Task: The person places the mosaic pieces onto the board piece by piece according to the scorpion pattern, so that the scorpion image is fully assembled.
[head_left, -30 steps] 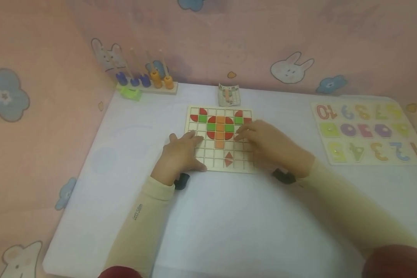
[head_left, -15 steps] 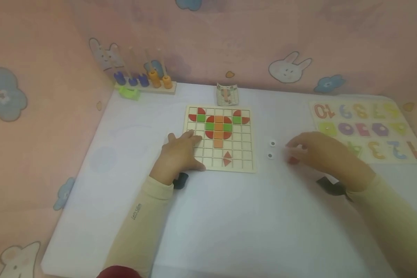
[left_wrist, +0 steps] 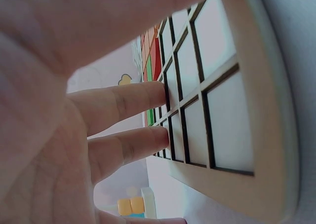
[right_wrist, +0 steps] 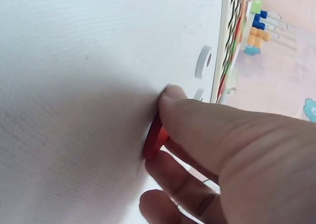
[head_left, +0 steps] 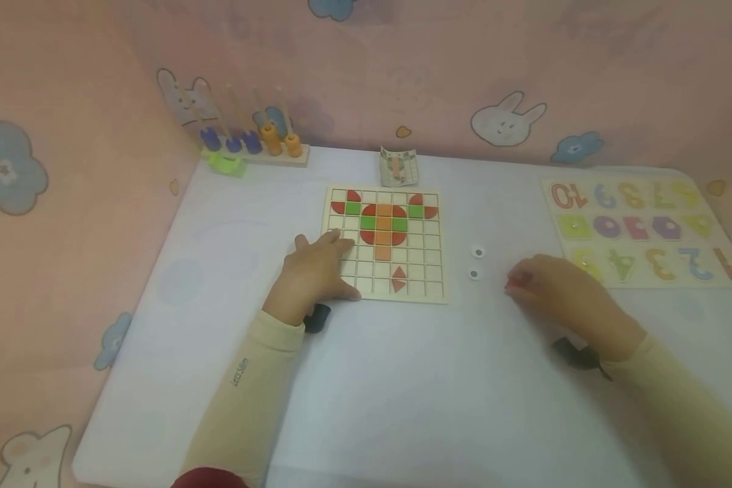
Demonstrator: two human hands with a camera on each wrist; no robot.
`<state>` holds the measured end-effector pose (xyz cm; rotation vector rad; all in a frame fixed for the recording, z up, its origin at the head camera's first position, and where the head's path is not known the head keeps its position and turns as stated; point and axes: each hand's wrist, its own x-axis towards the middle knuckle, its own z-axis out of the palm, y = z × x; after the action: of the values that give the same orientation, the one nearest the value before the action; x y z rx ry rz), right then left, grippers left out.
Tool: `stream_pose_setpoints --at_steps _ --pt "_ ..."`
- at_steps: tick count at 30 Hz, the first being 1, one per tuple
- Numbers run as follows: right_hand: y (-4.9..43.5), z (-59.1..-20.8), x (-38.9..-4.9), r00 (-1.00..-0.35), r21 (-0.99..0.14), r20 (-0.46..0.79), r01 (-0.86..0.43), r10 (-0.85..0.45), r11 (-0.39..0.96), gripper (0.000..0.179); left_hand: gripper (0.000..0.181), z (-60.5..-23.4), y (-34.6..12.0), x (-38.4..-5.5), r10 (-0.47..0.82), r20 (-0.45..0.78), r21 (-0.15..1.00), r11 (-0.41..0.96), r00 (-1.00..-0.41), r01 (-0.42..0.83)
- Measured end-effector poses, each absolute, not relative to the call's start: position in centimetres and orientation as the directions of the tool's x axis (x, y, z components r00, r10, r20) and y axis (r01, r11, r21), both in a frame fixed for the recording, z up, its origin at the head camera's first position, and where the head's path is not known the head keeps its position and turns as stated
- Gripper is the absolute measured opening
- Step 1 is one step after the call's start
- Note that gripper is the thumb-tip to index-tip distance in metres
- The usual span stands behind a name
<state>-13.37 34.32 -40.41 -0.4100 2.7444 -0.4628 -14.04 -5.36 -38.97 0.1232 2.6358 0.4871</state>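
Observation:
A wooden grid board (head_left: pixel 423 288) lies on the white table, holding red quarter-round tiles, green and orange square tiles and red triangle tiles (head_left: pixel 399 278). My left hand (head_left: pixel 312 272) lies spread over its left edge, and in the left wrist view two fingertips (left_wrist: pixel 159 136) touch the grid. Right of the board, my right hand (head_left: pixel 564 301) pinches a red tile (right_wrist: pixel 156 135) between thumb and fingers, low over the table. Its full shape is hidden by the fingers. Two white eye discs (head_left: pixel 477 252) lie between the board and the right hand.
A picture card (head_left: pixel 399 167) stands behind the board. At the back left is a peg abacus (head_left: pixel 293 160) with blue and orange beads and a green piece (head_left: pixel 227 165) beside it. A number puzzle board (head_left: pixel 637 234) lies at the right. A patterned wall borders the table.
My right hand has left the board's right side and moved right, past the eye discs, then a little nearer to me. It now pinches a red tile. The left hand stays put.

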Motion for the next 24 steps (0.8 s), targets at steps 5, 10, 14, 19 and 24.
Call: stream_pose_setpoints --at_steps 5,10,14,19,24 --pt "34.3 -40.4 -13.3 -0.905 -0.348 -0.258 -0.24 -0.338 0.906 0.025 0.097 -39.0 -5.4 -14.0 0.166 -0.42 0.356 0.934 -0.892 0.006" --pt "34.0 -40.3 -13.1 -0.917 -0.353 -0.261 -0.199 -0.301 0.914 0.03 0.097 -39.0 -5.4 -14.1 0.166 -0.418 0.359 0.933 -0.893 0.005" --pt "33.7 -40.5 -13.0 -0.933 -0.329 -0.235 -0.188 -0.272 0.926 0.035 0.097 -39.0 -5.4 -14.1 0.167 -0.421 0.36 0.933 -0.892 0.005" --pt "34.1 -40.4 -12.6 -0.935 -0.348 -0.222 -0.188 -0.276 0.919 0.038 0.097 -39.0 -5.4 -14.1 0.168 -0.418 0.361 0.933 -0.893 0.007" --pt "34.6 -39.9 -11.5 -0.927 -0.432 -0.233 -0.17 -0.292 0.886 0.028 0.097 -39.0 -5.4 -14.1 0.168 -0.417 0.362 0.932 -0.893 0.006"
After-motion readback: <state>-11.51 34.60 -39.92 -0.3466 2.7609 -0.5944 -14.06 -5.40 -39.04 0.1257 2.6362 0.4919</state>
